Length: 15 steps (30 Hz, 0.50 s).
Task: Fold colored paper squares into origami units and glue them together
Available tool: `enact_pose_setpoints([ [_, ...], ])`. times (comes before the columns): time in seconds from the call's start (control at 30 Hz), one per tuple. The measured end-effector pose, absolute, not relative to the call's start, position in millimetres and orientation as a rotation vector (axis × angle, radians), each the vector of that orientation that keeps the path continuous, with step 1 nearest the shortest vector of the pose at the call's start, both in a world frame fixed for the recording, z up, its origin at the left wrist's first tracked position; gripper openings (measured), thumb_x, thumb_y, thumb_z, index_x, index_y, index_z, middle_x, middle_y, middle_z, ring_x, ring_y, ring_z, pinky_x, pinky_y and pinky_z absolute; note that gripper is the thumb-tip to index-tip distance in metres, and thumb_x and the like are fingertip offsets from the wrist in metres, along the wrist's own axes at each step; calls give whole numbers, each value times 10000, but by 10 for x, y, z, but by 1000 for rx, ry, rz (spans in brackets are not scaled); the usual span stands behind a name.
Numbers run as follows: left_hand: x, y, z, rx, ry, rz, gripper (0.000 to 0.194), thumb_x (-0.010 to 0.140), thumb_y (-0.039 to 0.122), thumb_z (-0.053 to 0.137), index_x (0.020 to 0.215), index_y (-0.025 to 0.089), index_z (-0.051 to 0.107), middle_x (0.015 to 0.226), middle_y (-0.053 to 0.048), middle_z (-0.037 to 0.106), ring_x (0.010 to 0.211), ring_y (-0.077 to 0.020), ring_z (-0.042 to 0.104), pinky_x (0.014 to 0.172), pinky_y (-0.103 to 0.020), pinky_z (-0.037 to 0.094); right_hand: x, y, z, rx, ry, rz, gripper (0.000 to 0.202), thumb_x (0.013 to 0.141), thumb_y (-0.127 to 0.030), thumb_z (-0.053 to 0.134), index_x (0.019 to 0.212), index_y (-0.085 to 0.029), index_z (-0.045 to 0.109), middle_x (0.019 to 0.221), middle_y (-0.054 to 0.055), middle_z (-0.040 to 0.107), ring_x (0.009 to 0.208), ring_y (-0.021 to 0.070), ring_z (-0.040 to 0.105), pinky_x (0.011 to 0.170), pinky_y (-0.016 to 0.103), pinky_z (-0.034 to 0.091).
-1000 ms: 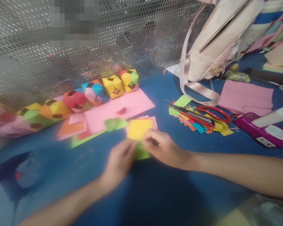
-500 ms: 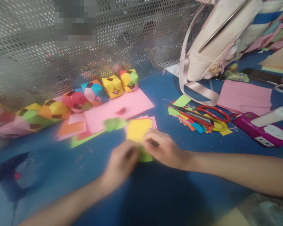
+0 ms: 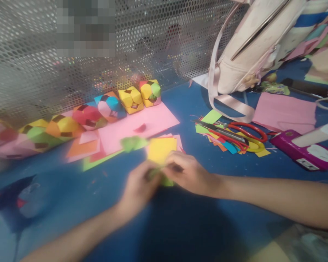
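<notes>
Between my hands is a small piece of green paper [image 3: 168, 181], partly covered by my fingers. My left hand [image 3: 140, 182] grips it from the left with curled fingers. From the right, my right hand [image 3: 187, 173] pinches it, thumb and fingers together. The fold of the green paper is too blurred to make out. Just beyond my hands lies a stack of paper squares with a yellow sheet [image 3: 162, 148] on top and pink edges beneath. A folded green piece [image 3: 132, 143] rests to the left of that stack, at the edge of a pink sheet [image 3: 164, 116].
Several folded paper balls [image 3: 131, 99] line the perforated metal panel [image 3: 164, 40]. At right, red-handled scissors [image 3: 248, 129] and a cutter lie on paper scraps. Beyond them are a purple device [image 3: 303, 149], a pink paper [image 3: 285, 111] and a pale bag [image 3: 243, 62].
My fingers have shifted slightly around the green paper, and more of it shows by the left hand's fingertips. Everything else stays in place.
</notes>
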State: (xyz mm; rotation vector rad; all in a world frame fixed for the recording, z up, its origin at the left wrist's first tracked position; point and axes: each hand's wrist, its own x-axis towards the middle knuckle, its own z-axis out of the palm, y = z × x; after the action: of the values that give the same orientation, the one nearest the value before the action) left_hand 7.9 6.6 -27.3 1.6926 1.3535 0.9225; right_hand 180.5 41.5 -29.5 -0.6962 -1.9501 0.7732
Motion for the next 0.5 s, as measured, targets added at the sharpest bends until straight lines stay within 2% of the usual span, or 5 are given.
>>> enact_pose_setpoints([
  [0.1,72,66,-305,1646,1393,1032,33,799,200,562,778,180,579,750,0,591,671,-116,537,600,-216,430,1798,408,-288,-751,-1974,810,89,833,-226,528,772,-175,489,725,7,533,681,117,506,641,239,426],
  [0.2,76,69,-333,1672,1406,1097,37,781,172,571,748,182,558,775,-10,587,695,-119,540,594,-213,425,1792,409,-291,-789,-2012,736,156,811,-173,513,671,-184,445,648,-7,507,633,117,480,608,242,399],
  [0.33,85,76,-380,1701,1361,1057,88,745,111,574,735,188,533,779,-5,580,706,-122,544,604,-220,426,1794,410,-304,-765,-2025,592,195,790,-115,494,622,-187,425,604,-3,503,613,123,466,589,241,379],
  [0.5,81,64,-392,1673,1344,1035,116,742,104,578,717,190,504,740,12,559,745,-129,546,640,-231,429,1795,400,-288,-707,-2104,520,200,811,-137,497,625,-181,440,603,7,523,618,130,475,644,268,388],
])
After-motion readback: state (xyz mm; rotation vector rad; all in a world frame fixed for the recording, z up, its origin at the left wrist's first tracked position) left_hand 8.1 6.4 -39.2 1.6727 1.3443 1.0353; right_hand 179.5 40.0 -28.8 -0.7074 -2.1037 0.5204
